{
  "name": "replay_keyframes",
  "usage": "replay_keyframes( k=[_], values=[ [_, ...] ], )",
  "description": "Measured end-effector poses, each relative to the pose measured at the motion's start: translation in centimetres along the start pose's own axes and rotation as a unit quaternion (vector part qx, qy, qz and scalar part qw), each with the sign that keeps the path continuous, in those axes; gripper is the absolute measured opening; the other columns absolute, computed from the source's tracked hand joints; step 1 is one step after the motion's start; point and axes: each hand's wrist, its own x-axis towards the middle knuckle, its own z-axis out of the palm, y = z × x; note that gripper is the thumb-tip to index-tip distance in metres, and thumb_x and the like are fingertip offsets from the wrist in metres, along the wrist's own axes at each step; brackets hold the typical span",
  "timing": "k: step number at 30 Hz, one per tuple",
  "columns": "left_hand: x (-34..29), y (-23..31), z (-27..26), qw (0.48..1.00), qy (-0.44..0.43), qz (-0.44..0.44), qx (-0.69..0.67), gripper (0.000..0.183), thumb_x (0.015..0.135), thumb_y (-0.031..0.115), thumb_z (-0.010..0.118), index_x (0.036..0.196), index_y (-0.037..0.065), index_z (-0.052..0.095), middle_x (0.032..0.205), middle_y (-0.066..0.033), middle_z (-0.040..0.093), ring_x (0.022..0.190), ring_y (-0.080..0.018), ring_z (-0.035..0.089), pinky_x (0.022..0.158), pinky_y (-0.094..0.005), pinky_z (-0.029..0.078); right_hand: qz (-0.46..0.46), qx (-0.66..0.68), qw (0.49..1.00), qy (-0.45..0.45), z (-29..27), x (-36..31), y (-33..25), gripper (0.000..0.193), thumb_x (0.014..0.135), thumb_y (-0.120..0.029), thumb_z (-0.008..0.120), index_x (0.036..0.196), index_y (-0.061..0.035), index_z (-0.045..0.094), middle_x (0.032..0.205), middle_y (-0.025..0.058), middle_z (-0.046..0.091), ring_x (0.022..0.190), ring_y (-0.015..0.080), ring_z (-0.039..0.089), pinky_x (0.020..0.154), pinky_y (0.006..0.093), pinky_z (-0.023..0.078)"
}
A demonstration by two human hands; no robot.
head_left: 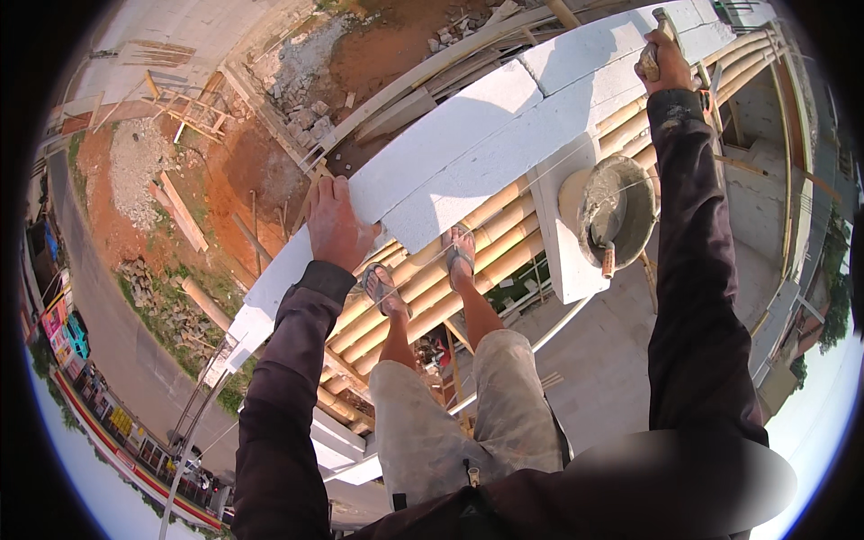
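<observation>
A row of white lightweight blocks (450,162) forms a wall top running from lower left to upper right. My left hand (337,225) grips the near-left end of a block, fingers bent over it and thumb on the near side. At the upper right, my right hand (668,65) is closed around a tool with a wooden-looking handle (663,20); its kind cannot be made out. Below that arm a round bucket (650,220) holds grey wet mortar (605,211). A trowel's wooden handle (608,261) sticks out over its near rim.
My sandalled feet (387,290) stand on bamboo poles (504,229) laid side by side along the wall, with gaps and a drop below. A white slab (556,229) crosses the poles beside the bucket. Beyond the wall lie red soil, rubble (310,121) and timber (180,211) far below.
</observation>
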Motion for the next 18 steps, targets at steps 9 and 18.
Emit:
replay_keyframes(
  k=[9, 18],
  values=[
    [0.0, 0.2, -0.3, 1.0, -0.002, -0.005, 0.007, 0.071, 0.054, 0.015, 0.089, 0.111, 0.0, 0.049, 0.11, -0.0187, 0.049, 0.109, -0.0402, 0.049, 0.095, -0.0499, 0.041, -0.323, -0.346, 0.879, -0.06, 0.3, -26.0, 8.3, 0.033, 0.097, -0.018, 0.061, 0.117, 0.0021, 0.045, 0.078, 0.0273, 0.063, 0.075, 0.0496, 0.064, 0.061, 0.0501, 0.051],
    [0.1, 0.2, 0.3, 1.0, 0.002, -0.008, 0.007, 0.069, 0.054, 0.018, 0.09, 0.108, 0.002, 0.049, 0.111, -0.0175, 0.049, 0.11, -0.04, 0.049, 0.092, -0.0511, 0.042, -0.257, -0.406, 0.867, -0.127, 1.2, -28.7, 12.1, 0.029, 0.096, -0.015, 0.057, 0.115, 0.0022, 0.043, 0.078, 0.0287, 0.063, 0.075, 0.0505, 0.062, 0.066, 0.0554, 0.049]
  ],
)
